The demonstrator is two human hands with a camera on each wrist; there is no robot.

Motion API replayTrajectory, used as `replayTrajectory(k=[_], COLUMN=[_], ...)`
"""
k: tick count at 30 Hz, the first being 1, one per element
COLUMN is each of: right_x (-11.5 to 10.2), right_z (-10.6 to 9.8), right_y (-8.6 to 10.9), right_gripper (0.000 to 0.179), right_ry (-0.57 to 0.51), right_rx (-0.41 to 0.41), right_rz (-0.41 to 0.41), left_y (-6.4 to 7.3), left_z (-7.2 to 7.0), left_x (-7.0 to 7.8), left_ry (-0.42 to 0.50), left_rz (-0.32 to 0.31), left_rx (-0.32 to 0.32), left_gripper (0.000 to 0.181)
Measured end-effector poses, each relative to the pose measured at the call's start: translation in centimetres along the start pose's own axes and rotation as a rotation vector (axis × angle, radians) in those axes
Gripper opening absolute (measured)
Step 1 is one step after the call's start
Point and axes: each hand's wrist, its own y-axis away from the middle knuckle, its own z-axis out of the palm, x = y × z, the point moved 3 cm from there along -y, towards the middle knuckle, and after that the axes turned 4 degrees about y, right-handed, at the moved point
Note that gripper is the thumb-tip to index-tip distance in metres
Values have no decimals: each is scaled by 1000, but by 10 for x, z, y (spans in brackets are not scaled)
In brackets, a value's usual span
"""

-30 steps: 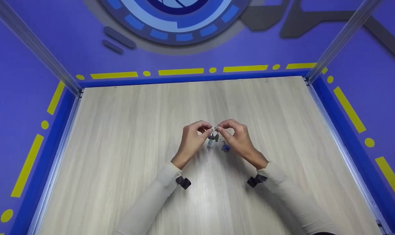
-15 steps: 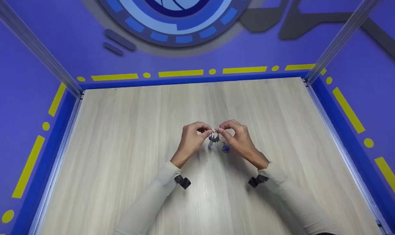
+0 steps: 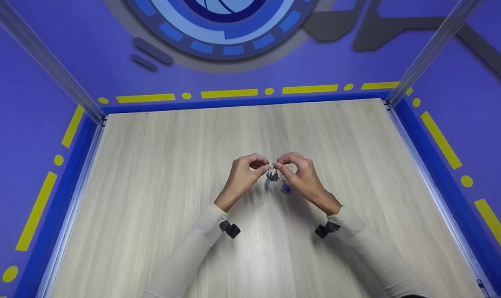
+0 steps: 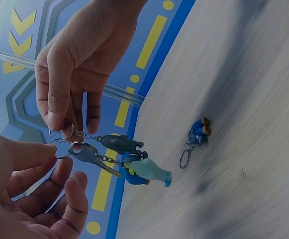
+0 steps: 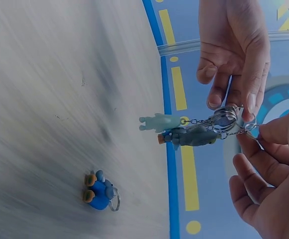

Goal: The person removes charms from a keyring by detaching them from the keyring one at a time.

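Note:
Thumb and fingertips of my left hand (image 3: 243, 176) pinch a split key ring (image 4: 61, 156) in the left wrist view. My right hand (image 3: 305, 176) pinches a ring (image 4: 59, 133) right beside it. From the rings hang a metal key (image 4: 86, 154), a dark grey figure charm (image 4: 118, 144) on a short chain, a pale green figure charm (image 4: 153, 170) and a blue one (image 4: 135, 178) partly behind it. Several rings (image 5: 225, 117) overlap in the right wrist view. Another keychain, a blue figure (image 5: 99, 193) with orange-brown feet and its own ring (image 5: 115, 200), lies on the table.
The wood-grain table (image 3: 159, 186) is enclosed by blue panels (image 3: 250, 78) with yellow markings at the back and sides. Metal frame rails (image 3: 437, 194) run along its sides. Black wrist cameras (image 3: 230, 229) sit on both sleeves.
Both hands stay almost in place, pinching the rings. The hanging charms have swung slightly and the fingertips have shifted a little. The keychain on the table has not visibly moved.

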Motion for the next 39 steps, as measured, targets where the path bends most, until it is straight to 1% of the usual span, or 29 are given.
replayTrajectory(k=[4,7,10,12,14,17,21,24,29,34,39], right_x=[-1,-1,0,1,1,2,3,4,5,3,2], right_z=[1,1,0,0,1,1,1,0,-2,-4,-4], right_y=[-1,-1,0,0,0,0,1,1,2,0,0], right_gripper=[6,2,4,2,3,7,5,4,5,7,5], right_ry=[20,16,10,2,-6,-29,-67,-102,-177,-209,-184], right_rx=[-14,-30,-38,-40,-37,-39,-44,-50,-60,-60,-52], right_rz=[-27,-39,-44,-48,-45,-32,1,38,104,113,93], left_y=[-2,-2,-2,-1,-1,0,0,1,3,3,2], left_z=[1,1,0,-1,-2,-3,-6,-7,-8,-8,-9], left_x=[1,2,2,1,0,-1,-3,-6,-8,-6,-2], left_ry=[-18,-12,10,37,64,101,153,195,245,221,153], left_rz=[8,15,14,3,-10,-21,-18,-7,2,-1,-8], left_rx=[-31,-43,-45,-46,-47,-52,-63,-74,-90,-99,-116], left_gripper=[6,4,6,7,8,8,7,3,7,6,6])
